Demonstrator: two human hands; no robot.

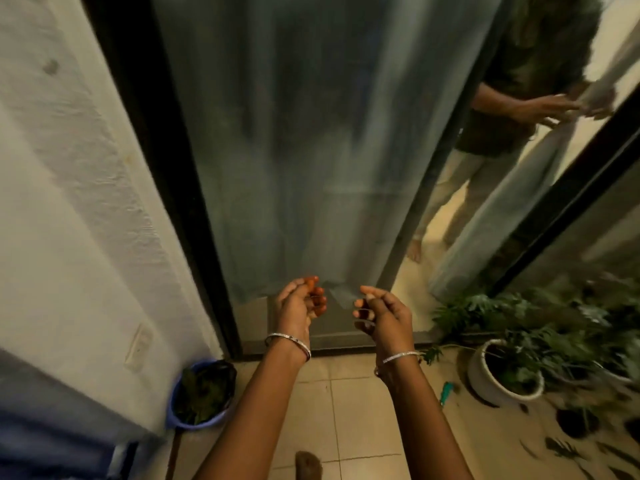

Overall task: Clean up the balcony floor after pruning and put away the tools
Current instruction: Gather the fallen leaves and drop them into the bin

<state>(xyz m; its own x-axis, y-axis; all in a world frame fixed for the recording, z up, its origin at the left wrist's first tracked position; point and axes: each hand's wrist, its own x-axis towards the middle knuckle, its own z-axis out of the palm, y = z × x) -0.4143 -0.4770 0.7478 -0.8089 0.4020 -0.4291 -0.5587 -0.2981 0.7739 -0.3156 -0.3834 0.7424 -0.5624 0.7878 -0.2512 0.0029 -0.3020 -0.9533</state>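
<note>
Head view: our left hand (299,301) and right hand (381,315) hover loosely curled, empty, before the glass door (294,150). Below its right corner lies the teal tool (446,393); we'd crouch to grip it.

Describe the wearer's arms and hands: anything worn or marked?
Forearms bare, no sleeves or gloves in view. One thin silver bangle per wrist: left bangle, right bangle. Left hand fingertips stained orange-red, possibly henna; right hand too shadowed to tell.
</note>
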